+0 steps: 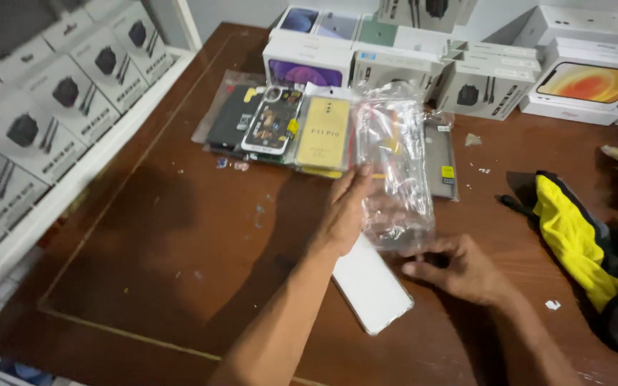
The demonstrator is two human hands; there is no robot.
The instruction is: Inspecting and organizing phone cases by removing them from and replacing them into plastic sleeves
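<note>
Plastic bag point(395, 171) — clear, crinkled — gripped by left hand point(345, 211) along its side, right hand point(459, 268) fingers pinching its bottom edge above a white phone case point(370, 286).

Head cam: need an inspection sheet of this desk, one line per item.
Surface: brown wooden table, small paper scraps and specks on it.
Job's things: clear plastic sleeve; white phone case flat beneath it.
Clutter: row of packaged phone cases; yellow and grey cloth.
Grippers: left hand and right hand both hold the sleeve.
Cables: nothing seen.
Surroundings: white boxes at the back and on left shelf.
</note>
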